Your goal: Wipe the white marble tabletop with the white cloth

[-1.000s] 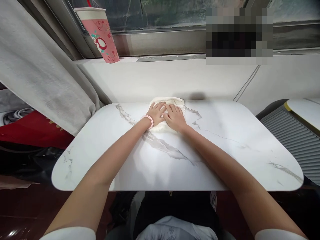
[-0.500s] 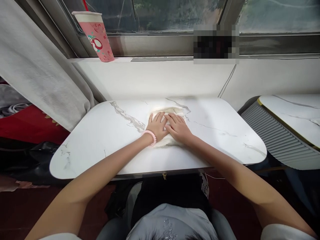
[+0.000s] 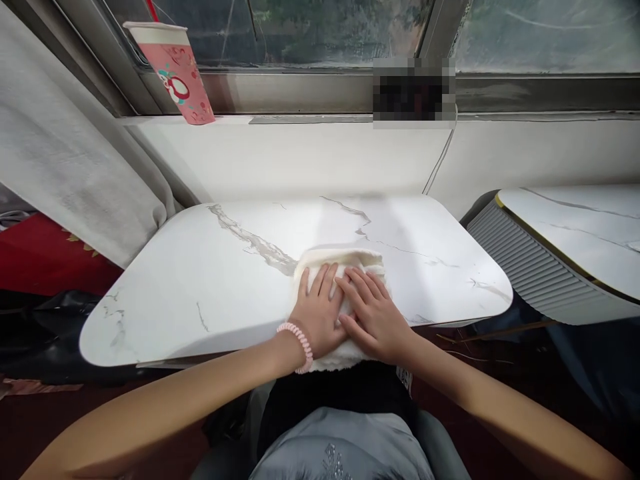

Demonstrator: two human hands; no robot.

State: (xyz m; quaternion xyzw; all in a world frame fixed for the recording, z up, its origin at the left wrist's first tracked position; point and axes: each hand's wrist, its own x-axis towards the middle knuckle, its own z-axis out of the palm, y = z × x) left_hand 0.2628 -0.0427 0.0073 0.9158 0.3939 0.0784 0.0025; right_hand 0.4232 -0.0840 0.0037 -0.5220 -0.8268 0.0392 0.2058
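A white cloth (image 3: 345, 257) lies on the white marble-patterned table (image 3: 240, 280), at the middle of its front edge, with its near end reaching past that edge. My left hand (image 3: 320, 310) rests flat on the cloth, fingers spread and pointing away from me; a pink coiled band (image 3: 301, 347) circles its wrist. Beside it, my right hand (image 3: 375, 313) is also laid flat on the cloth, fingers stretched out, its fingertips meeting the left hand's index finger side. Most of the cloth's middle is hidden under both hands.
A pink paper cup (image 3: 177, 80) with a red straw stands on the window sill at the back left. A grey curtain (image 3: 85, 147) hangs at the left. To the right is a second table (image 3: 590, 220) with a ribbed side. A cable (image 3: 440, 160) runs down the wall.
Both hands have moved toward me together with the cloth, from the middle of the table to its front edge. The view has shifted slightly to the right.
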